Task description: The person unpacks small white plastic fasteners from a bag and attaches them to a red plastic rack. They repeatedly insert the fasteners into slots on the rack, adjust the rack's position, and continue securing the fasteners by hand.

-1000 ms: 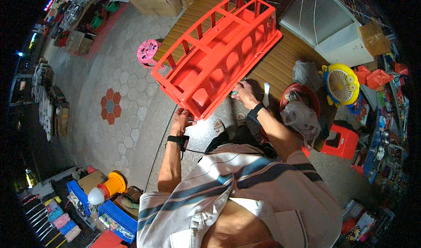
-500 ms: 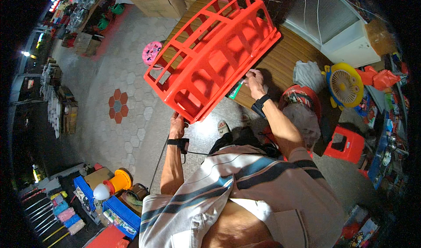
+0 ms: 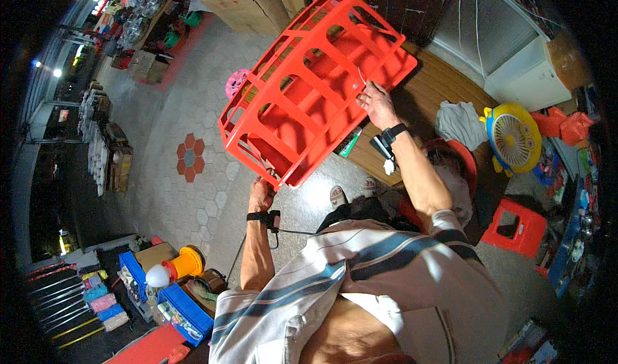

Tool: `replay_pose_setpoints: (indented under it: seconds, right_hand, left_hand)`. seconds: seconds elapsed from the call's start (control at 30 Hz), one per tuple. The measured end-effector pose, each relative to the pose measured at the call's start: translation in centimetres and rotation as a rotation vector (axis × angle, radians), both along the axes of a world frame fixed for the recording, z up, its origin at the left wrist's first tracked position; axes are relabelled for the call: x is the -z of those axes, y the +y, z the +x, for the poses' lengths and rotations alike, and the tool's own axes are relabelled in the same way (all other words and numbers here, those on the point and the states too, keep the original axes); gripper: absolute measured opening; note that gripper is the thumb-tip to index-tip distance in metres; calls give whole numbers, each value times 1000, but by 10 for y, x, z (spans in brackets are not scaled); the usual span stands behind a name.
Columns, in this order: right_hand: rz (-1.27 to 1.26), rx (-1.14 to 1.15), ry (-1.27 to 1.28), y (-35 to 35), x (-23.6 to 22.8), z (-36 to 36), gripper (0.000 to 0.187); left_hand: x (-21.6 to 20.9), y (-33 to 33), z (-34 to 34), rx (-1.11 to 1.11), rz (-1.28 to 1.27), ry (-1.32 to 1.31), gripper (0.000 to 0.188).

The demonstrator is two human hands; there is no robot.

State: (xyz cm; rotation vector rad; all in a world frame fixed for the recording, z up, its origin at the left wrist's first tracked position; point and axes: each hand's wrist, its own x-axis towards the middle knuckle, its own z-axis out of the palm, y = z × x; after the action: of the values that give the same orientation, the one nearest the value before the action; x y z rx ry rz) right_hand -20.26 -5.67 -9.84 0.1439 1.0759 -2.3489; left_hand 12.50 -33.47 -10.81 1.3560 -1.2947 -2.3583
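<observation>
Your red rack (image 3: 322, 87) stands over the table (image 3: 438, 84), frame and base together; your left hand (image 3: 261, 195) holds its near corner, your right hand (image 3: 378, 103) seemingly pinches a white tie (image 3: 362, 75), its end left sticking out.

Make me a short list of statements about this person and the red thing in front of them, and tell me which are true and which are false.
1. The left hand is at the near corner of the red plastic rack. True.
2. The right hand is well away from the rack. False: it is at the rack's long side.
3. The yellow and blue fan is left of the rack. False: it is to the right.
4. A red stool stands on the floor at the right. True.
5. The right wrist is bare. False: a black strap goes round it.
</observation>
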Motion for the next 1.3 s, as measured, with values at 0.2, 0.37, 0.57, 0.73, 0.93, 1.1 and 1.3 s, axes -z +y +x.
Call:
replay_pose_setpoints:
  seconds: [0.2,0.37,0.57,0.73,0.93,1.1,1.3]
  right_hand:
    - [-89,-56,50,-2,-13,-8,19]
    - [-108,-69,84,-5,-29,-8,18]
    - [-87,-81,145,5,-38,1,18]
    - [1,-34,141,24,-34,12,17]
    - [263,31,98,50,-20,11,22]
    - [499,-71,124,74,-4,6,19]
    - [580,-44,-27,70,22,12,18]
  left_hand:
    - [3,-6,1,-37,109,79,19]
    - [1,-10,2,-145,206,144,21]
    - [-10,-15,-3,-218,189,171,20]
    - [-25,-13,-9,-119,118,322,24]
    - [-46,-1,-21,-69,60,316,30]
    - [-41,5,-29,10,-38,371,35]
    - [-16,8,-32,14,-159,293,31]
